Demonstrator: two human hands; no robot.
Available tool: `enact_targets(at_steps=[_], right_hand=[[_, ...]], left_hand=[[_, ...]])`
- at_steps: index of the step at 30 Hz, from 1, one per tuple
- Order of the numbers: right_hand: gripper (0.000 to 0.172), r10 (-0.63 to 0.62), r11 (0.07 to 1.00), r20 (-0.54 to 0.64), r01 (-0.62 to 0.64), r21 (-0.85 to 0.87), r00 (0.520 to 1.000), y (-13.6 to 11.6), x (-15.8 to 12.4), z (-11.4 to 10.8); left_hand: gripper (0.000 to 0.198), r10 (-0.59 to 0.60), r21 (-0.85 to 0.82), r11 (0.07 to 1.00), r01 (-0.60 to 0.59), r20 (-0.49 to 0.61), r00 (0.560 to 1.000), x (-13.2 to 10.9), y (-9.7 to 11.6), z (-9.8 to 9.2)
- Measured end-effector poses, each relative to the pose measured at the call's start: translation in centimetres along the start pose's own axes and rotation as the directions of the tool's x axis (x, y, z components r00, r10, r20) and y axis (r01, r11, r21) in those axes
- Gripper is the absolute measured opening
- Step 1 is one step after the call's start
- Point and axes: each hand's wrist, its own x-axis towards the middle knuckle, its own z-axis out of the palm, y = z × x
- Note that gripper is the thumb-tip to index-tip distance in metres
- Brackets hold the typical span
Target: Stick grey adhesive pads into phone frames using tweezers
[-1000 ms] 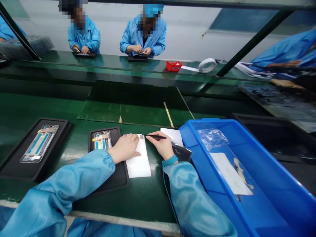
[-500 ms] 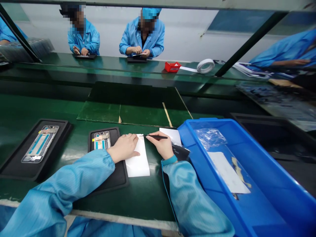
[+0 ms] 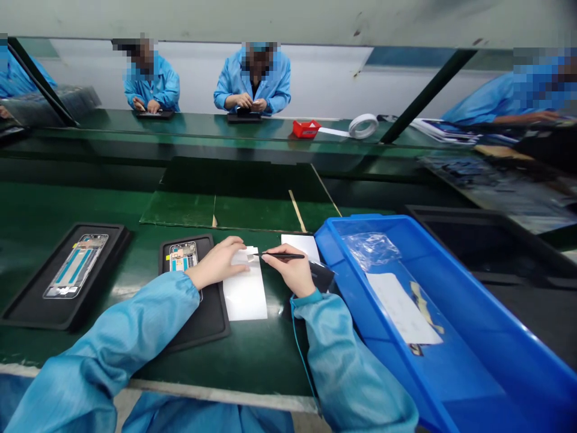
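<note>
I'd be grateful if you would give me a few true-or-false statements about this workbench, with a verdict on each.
The right hand holds black tweezers: true.
The left hand rests beside the white strip, not touching it: false; its fingers lie on the strip.
A clear plastic bag lies on the green bench: false; it lies inside the blue plastic bin.
The phone frame nearest the hands lies in a black tray: true.

The blue plastic bin's wall (image 3: pixel 342 288) stands hard against my right hand (image 3: pixel 291 270). Leftward, past my left hand (image 3: pixel 216 263) and the black tray (image 3: pixel 202 325) beneath it, a strip of green workbench (image 3: pixel 144 288) separates that tray from the far-left black tray (image 3: pixel 31 288).
</note>
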Motion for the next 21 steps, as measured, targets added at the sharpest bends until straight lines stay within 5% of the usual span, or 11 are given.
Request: enact_targets(at_steps=[5, 21], right_hand=[[0.028, 0.005, 1.000, 0.053, -0.006, 0.023, 0.999, -1.1, -0.6, 0.3], [0.031, 0.023, 1.000, 0.086, -0.025, 0.019, 0.996, -0.6, -0.8, 0.6]], left_hand=[[0.007, 0.001, -0.165, 0.986, -0.012, -0.067, 0.998, 0.2, 0.7, -0.8], [0.008, -0.005, -0.175, 0.984, -0.008, -0.077, 0.997, -0.3, 1.0, -1.1]])
